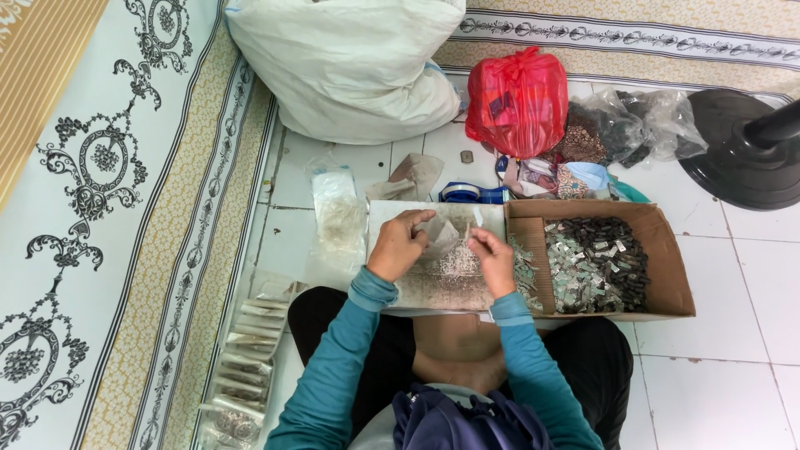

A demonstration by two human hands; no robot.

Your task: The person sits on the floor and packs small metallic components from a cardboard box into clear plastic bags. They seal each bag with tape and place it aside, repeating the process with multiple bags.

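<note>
Your left hand [400, 244] pinches a small clear packet [439, 236] by its mouth, fingers closed on it, likely to keep it open over the tray [400, 210]. Your right hand [493, 260], just beside it, is nearly closed; whether it holds pieces you cannot tell. The pile of small silvery parts [454, 265] lies between and below both hands. A cardboard box [667, 267] sits right of your right hand, on white floor tile [750, 283].

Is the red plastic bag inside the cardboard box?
No, the red plastic bag sits on the floor tiles beyond the cardboard box, which holds small dark and silvery pieces.
</note>
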